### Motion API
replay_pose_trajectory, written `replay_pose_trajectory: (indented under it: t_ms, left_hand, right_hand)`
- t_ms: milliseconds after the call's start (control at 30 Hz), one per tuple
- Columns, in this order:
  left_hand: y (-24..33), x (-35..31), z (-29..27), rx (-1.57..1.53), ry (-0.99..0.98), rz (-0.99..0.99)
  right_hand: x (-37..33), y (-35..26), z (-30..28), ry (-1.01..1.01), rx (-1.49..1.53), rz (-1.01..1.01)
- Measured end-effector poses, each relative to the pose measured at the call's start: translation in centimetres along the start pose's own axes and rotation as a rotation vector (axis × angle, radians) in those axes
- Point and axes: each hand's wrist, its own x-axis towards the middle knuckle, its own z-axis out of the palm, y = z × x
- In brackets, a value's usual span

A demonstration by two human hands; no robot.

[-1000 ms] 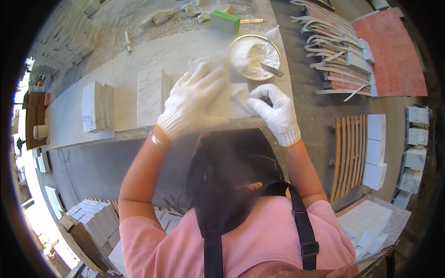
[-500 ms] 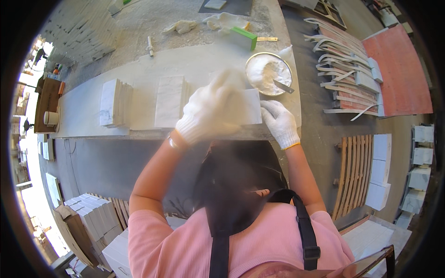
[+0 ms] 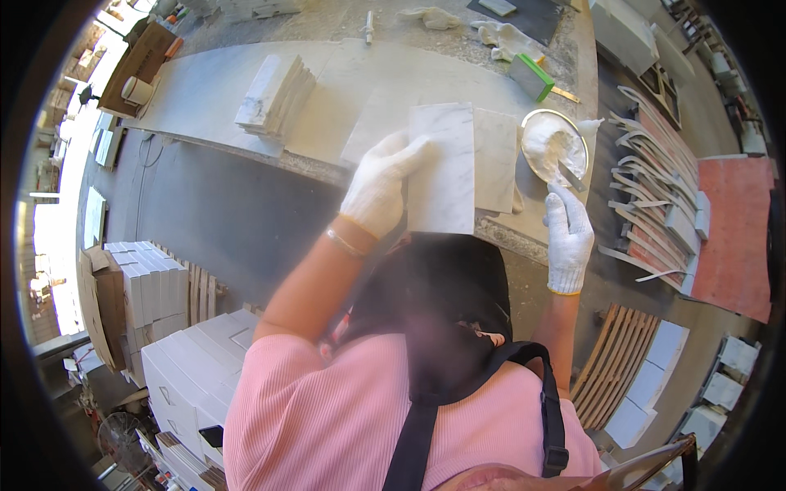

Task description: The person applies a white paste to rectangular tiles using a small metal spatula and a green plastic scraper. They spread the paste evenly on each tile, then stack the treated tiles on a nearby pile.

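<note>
My left hand [image 3: 378, 186], in a white knit glove, grips the left edge of a white marble tile [image 3: 446, 168] with grey veins, held tilted above the table's front edge. Partly behind it, another pale tile [image 3: 497, 159] lies on the table. A round bowl of white paste [image 3: 547, 143] stands to its right, with a flat metal spatula [image 3: 571, 177] resting in it. My gloved right hand [image 3: 569, 241] is just below the bowl, its fingers loosely extended near the spatula's end; no grip on it shows.
Left along the table [image 3: 196, 82] stands a stack of marble tiles [image 3: 276, 96]. Beyond the bowl are a green block [image 3: 531, 78] and crumpled gloves [image 3: 508, 39]. To the right, pale strips [image 3: 647, 184] lie over a reddish board. White boxes [image 3: 184, 368] stand at lower left.
My left hand now holds a tile, raised toward me. My right hand has left the tile on the table and come beside the spatula. The view has turned and shifted.
</note>
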Motion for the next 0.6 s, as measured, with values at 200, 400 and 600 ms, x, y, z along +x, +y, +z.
replay_pose_trajectory:
  t_ms: [200,400,600]
  left_hand:
    - [-0.8,0.2,-1.4,0.068,0.005,-0.024]
    - [-1.0,-0.6,-1.1,0.069,0.039,-0.004]
    - [-1.0,-1.8,-0.5,-0.01,0.021,-0.011]
  right_hand:
    - [-1.9,-3.7,0.6,-0.105,0.149,-0.133]
    - [-3.8,-6.5,3.0,-0.087,-0.162,-0.586]
    - [-4.1,-6.6,4.4,-0.06,-0.35,-0.75]
